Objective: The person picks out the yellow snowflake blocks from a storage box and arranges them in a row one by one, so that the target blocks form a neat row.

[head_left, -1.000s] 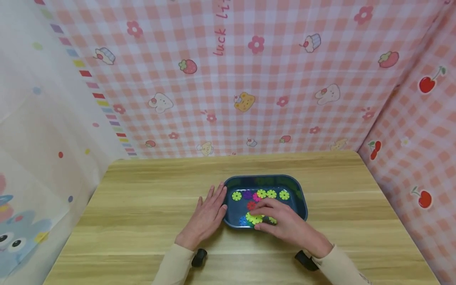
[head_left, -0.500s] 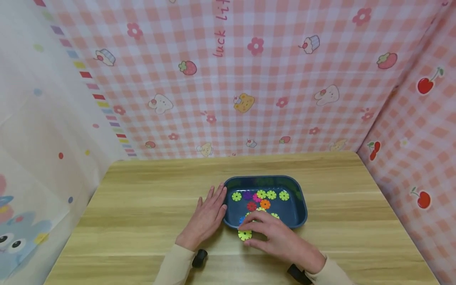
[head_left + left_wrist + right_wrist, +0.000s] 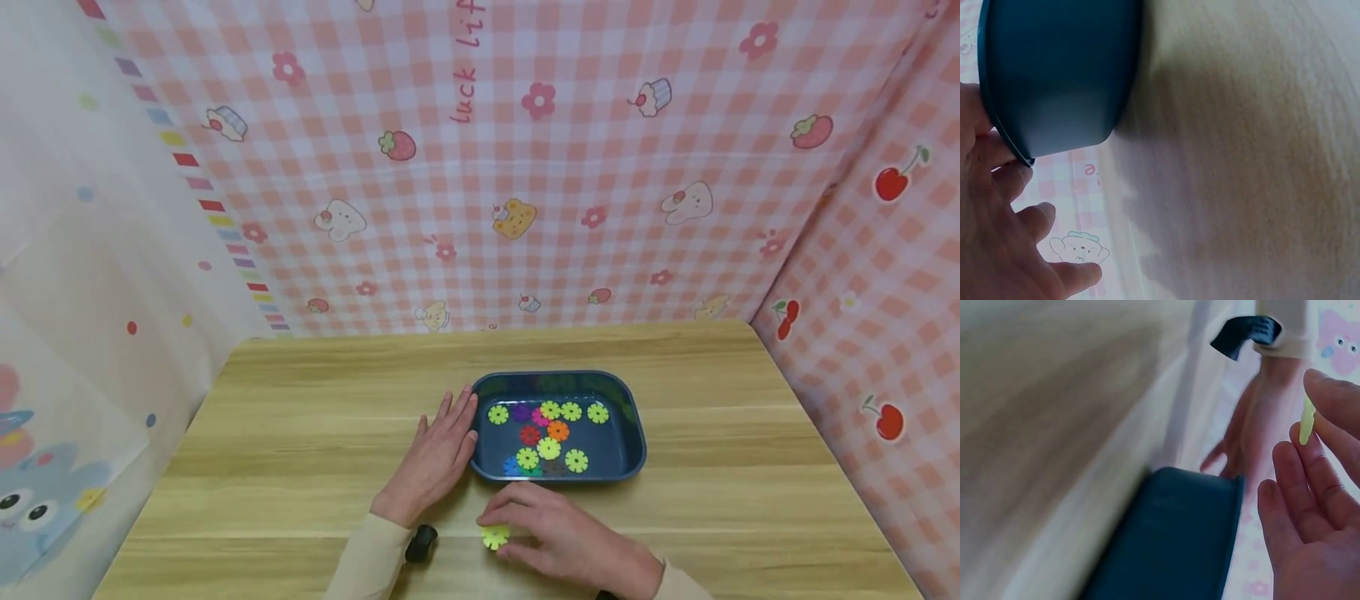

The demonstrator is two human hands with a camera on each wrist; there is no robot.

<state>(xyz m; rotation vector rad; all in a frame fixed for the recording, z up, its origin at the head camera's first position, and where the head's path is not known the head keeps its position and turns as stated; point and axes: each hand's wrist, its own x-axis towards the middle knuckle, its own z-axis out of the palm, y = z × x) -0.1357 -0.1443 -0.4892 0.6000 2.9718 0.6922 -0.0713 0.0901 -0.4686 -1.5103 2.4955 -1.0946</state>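
In the head view a dark blue tray (image 3: 633,417) stands on the table, with several notched, flower-like plastic discs lying in it. Yellow-green ones such as the disc (image 3: 576,460) are most common; an orange disc (image 3: 558,431), a red disc (image 3: 530,435) and a purple disc (image 3: 521,411) lie among them. My left hand (image 3: 433,457) rests against the tray's left side, fingers straight. Just in front of the tray, my right hand (image 3: 551,533) pinches a yellow-green disc (image 3: 494,537) between thumb and fingers. The right wrist view shows that disc (image 3: 1307,422) edge-on.
The wooden table (image 3: 315,417) extends around the tray on all sides. A pink checked cloth (image 3: 480,167) with printed figures hangs behind the table's back edge. Patterned cloth (image 3: 862,333) also borders the right side.
My right hand has lifted a yellow-green disc out of the tray and carried it toward me and to the left, past the front rim. The left hand has stayed at the tray.
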